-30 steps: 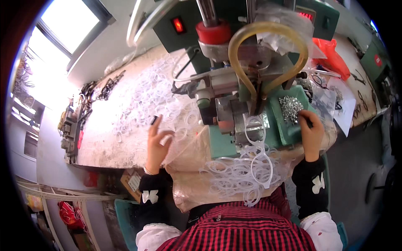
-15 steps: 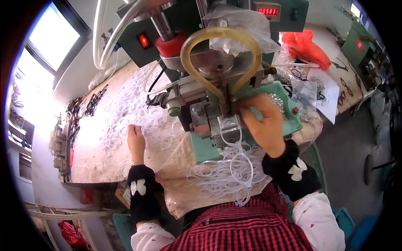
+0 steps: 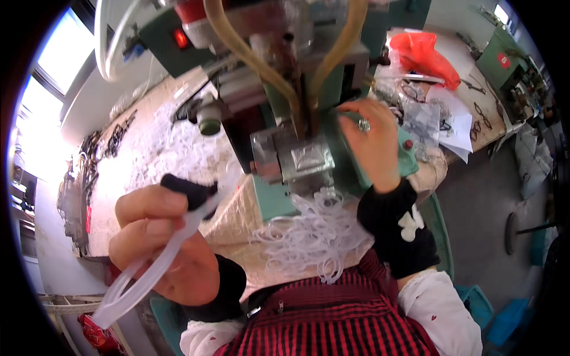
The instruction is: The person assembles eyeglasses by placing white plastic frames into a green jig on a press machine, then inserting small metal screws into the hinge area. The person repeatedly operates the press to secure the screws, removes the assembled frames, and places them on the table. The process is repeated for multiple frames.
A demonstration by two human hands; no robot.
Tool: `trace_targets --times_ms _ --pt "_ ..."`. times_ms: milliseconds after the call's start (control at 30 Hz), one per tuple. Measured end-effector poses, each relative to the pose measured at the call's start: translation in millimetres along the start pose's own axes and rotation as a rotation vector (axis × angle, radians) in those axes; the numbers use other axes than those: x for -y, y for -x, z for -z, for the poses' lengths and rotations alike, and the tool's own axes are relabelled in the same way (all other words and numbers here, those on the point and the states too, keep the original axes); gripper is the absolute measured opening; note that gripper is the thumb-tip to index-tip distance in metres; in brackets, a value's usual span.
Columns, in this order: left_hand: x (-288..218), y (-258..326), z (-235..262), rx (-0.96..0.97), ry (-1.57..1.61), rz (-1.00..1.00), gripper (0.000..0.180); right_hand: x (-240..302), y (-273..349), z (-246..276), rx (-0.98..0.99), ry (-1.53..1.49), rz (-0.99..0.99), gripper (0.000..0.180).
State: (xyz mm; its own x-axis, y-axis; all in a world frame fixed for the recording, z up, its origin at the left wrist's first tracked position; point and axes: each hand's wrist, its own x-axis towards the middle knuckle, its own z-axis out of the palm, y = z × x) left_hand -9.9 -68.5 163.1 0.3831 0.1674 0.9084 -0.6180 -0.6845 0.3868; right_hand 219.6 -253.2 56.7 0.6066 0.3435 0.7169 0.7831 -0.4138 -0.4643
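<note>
My left hand (image 3: 172, 243), raised close in at the lower left, pinches a translucent white plastic loop (image 3: 151, 276). Beside its fingertips shows a black piece (image 3: 191, 191), too blurred to name. My right hand (image 3: 380, 139) curls loosely over the green tray (image 3: 405, 159), right of the machine's metal work block (image 3: 307, 159). Small shiny metal parts (image 3: 363, 125) show within the bend of its fingers; whether they rest in the hand or on the tray is hard to see. A heap of similar loops (image 3: 309, 237) lies in front of the block.
The press (image 3: 285, 53), with its bent yellowish tube (image 3: 249, 65), stands over the work block. More loose loops (image 3: 178, 142) cover the table's left side. At the right lie a red plastic bag (image 3: 418, 56), clear bags of small parts (image 3: 420, 121) and a white sheet (image 3: 456, 135).
My left hand has risen from the loops on the table, now with a loop. My right hand has shifted slightly away from the block. The loop at the block is gone from there.
</note>
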Motion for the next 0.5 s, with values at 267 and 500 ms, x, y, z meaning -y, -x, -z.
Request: trace_targets --times_ms 267,500 --pt "41.8 55.3 0.2 -0.107 0.257 0.324 0.028 -55.3 44.3 6.4 0.126 0.330 -0.039 0.014" --pt "34.7 -25.4 -20.5 0.059 -0.071 0.231 0.025 -58.3 53.5 21.9 -0.004 -0.203 -0.520 0.017"
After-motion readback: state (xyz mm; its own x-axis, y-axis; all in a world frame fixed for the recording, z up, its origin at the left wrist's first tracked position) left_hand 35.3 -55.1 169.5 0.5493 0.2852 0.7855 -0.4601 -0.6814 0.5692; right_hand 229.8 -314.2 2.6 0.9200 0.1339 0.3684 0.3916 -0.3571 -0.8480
